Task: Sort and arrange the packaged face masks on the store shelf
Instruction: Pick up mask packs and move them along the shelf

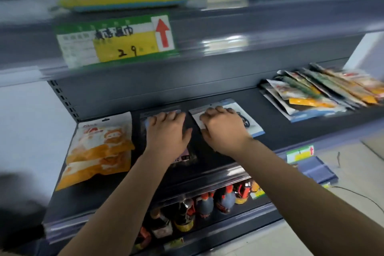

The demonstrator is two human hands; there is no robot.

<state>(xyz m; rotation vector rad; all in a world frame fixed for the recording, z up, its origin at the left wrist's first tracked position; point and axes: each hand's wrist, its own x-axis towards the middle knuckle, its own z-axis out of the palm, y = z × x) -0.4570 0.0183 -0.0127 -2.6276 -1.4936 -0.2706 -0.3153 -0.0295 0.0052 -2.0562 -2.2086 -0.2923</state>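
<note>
Head view, the only one. Landmark: the orange snack bag [97, 147] lying flat at the left end of the dark middle shelf [291, 131].

Just right of the orange bag lies a dark mask packet [182, 157], mostly hidden under the left hand [166, 131]. That hand lies palm down on it, fingers fairly straight and close together, tips toward the shelf back, pressing rather than pinching. Further right again lies a white-and-blue mask packet [245, 118], apart from the dark one with bare shelf between. The right hand [224, 129] rests on it with knuckles raised and fingers curled down; whether the fingertips hook the packet's far edge I cannot tell, motion blur.

Step in hand, as judged: squaring two packets side by side. Best done by sliding flat, keeping palms down, drawing both front edges level with the orange bag's front edge, and closing the gap evenly.

Orientation: the white-and-blue packet's long axis runs front to back, top end toward the shelf back, turned slightly leftward. The dark packet seems to run front to back too; its top end is not readable.

Well right of the orange bag, a fanned heap of mixed packets [320, 91] waits, unsorted.
</note>
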